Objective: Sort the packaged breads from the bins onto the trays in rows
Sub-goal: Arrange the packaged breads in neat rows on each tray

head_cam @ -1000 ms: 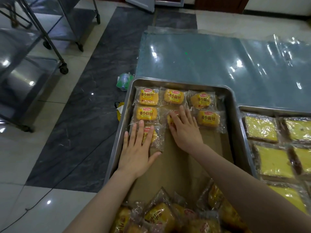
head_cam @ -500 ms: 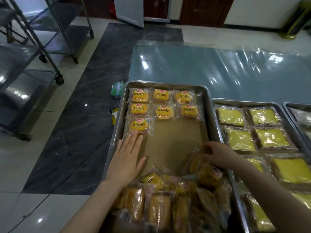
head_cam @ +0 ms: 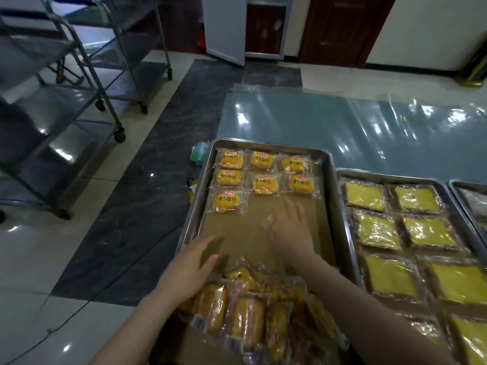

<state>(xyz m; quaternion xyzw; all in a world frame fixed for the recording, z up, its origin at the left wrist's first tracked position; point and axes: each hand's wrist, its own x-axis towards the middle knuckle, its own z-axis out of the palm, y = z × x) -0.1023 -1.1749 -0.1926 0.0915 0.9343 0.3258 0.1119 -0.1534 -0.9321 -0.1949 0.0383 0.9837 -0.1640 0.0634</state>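
**Lightly does it: soft buns in slick wrap**

Seven buns [head_cam: 261,180] lie flat in rows at the far end of the tray [head_cam: 329,185]: three, three, and one that starts a third row at the left. The loose pile [head_cam: 247,320] sits at the near end, with bare paper [head_cam: 237,238] between the two.

The left hand [head_cam: 189,270] rests on the pile's left edge, fingers straight and relaxed, gripping nothing. The right hand [head_cam: 292,227] is blurred over the middle of the tray, palm down and fingers spread. A pack [head_cam: 270,223] shows at its left edge, but I cannot tell whether the hand pinches it or only presses it.

These packs look light, and the bread inside looks soft, so a hard squeeze would likely dent it. The clear film is glossy and probably slips against its neighbours. That would suit sliding a pack on the paper but make a one-finger lift unsure. The better hold seems to be thumb and fingers across the bun's short sides, or a pinch on the crimped end seam.

Square cakes [head_cam: 376,230] fill the second tray [head_cam: 340,172] to the right.
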